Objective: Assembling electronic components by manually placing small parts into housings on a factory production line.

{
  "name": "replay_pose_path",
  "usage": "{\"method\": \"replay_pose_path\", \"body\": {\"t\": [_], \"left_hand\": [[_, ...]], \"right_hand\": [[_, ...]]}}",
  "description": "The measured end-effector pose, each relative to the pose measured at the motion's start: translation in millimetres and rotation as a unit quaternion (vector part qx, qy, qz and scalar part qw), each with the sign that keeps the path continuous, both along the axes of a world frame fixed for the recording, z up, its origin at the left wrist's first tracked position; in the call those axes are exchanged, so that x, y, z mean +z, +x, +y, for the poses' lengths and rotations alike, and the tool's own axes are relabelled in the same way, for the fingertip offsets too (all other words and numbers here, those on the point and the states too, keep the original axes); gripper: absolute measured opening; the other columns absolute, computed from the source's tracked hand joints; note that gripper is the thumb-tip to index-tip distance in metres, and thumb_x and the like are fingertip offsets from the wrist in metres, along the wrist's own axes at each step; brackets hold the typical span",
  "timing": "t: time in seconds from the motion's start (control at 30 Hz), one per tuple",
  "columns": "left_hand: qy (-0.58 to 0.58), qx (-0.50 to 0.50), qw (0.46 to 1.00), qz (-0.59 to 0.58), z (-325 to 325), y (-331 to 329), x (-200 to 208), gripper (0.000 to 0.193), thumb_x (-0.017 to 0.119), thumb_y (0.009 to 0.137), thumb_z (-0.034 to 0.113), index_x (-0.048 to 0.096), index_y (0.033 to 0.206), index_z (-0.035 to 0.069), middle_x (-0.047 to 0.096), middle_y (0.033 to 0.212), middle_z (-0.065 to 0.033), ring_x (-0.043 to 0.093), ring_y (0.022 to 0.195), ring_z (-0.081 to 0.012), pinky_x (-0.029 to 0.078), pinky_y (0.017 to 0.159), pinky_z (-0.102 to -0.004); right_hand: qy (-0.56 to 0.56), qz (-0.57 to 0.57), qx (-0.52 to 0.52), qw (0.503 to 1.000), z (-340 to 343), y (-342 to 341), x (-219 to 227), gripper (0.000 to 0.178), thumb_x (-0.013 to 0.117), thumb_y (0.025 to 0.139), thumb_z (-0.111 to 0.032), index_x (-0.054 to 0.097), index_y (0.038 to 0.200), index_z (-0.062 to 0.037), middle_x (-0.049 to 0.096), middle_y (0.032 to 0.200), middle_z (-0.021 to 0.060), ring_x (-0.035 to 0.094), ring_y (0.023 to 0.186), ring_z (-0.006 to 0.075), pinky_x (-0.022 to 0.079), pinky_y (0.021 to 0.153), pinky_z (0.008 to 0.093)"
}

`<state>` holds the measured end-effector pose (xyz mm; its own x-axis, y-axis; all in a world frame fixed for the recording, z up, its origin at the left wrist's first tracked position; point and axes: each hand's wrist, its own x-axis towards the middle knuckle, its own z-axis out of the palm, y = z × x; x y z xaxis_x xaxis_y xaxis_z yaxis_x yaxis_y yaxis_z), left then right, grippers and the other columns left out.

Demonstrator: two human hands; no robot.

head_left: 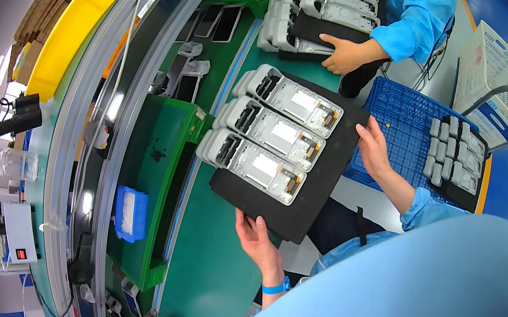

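Note:
A flat black board (232, 188) lies between my hands at the edge of the green bench. On it sit grey handheld-device housings (267, 136), in three rows, with their inner sides and small orange parts facing up. My left hand (257, 243) grips the board's near-left edge, thumb along the rim, a blue band around the wrist. At the right edge my right hand (373, 149) holds the same board, with the fingers partly hidden underneath it.
A co-worker (413, 1) on the far right handles another loaded board (305, 27). A blue crate (394, 106) stands to my right with grey parts on a black board (454, 157). Beside it is a white basket (491, 76). Green shelving (161, 154) and a blue bin (131, 213) line the left.

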<state>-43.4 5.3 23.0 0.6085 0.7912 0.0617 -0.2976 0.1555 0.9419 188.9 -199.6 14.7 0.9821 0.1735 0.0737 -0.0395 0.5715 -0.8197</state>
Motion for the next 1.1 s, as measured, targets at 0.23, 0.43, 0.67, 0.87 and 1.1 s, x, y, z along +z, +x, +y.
{"method": "replay_pose_path", "body": {"t": [0.23,0.43,0.67,0.87,1.1], "left_hand": [[-0.004,-0.012,1.0,0.0,-14,55,-8,0.059,0.064,0.093,-0.002,0.039,0.147,0.0,0.035,0.156,-0.0127,0.029,0.147,-0.023,0.02,0.123,-0.039],[0.031,-0.011,0.999,-0.039,-20,119,-32,0.062,0.067,0.089,0.001,0.043,0.145,0.007,0.034,0.156,-0.0098,0.029,0.147,-0.0236,0.021,0.123,-0.0418],[-0.022,-0.136,0.989,-0.054,-20,90,-22,0.071,0.067,0.087,0.008,0.035,0.15,0.006,0.026,0.16,-0.0143,0.027,0.148,-0.0316,0.025,0.121,-0.044],[0.009,-0.448,0.894,-0.016,-52,-101,-27,0.034,0.061,0.1,0.022,0.06,0.126,-0.001,0.067,0.113,-0.0089,0.065,0.101,-0.0152,0.054,0.091,-0.0304],[0.241,-0.394,0.779,0.424,-70,-218,-275,0.031,0.06,0.093,0.021,0.066,0.115,0.0,0.071,0.105,-0.0196,0.067,0.1,-0.0334,0.052,0.087,-0.0377]], "right_hand": [[-0.045,0.025,-0.1,0.994,-3,64,-42,0.063,0.063,0.1,-0.021,0.034,0.15,0.0038,0.052,0.141,0.0105,0.049,0.127,0.0163,0.038,0.107,0.0288],[-0.127,-0.017,-0.066,0.99,-26,174,-74,0.064,0.067,0.097,-0.03,0.043,0.146,0.0025,0.065,0.115,0.0045,0.057,0.092,0.007,0.046,0.077,0.0208],[-0.006,-0.03,-0.054,0.998,-36,222,-101,0.044,0.063,0.099,-0.023,0.053,0.135,0.0015,0.063,0.126,0.0093,0.059,0.11,0.0178,0.048,0.092,0.0283],[-0.17,-0.28,-0.215,0.92,16,50,-22,0.032,0.052,0.1,-0.002,0.054,0.132,0.0008,0.061,0.128,0.0124,0.06,0.114,0.0211,0.048,0.096,0.0296],[-0.232,-0.482,0.242,0.809,129,-172,75,0.013,0.058,0.094,0.003,0.069,0.1,-0.0004,0.068,0.101,0.0085,0.065,0.094,0.0167,0.051,0.083,0.0277]]}}
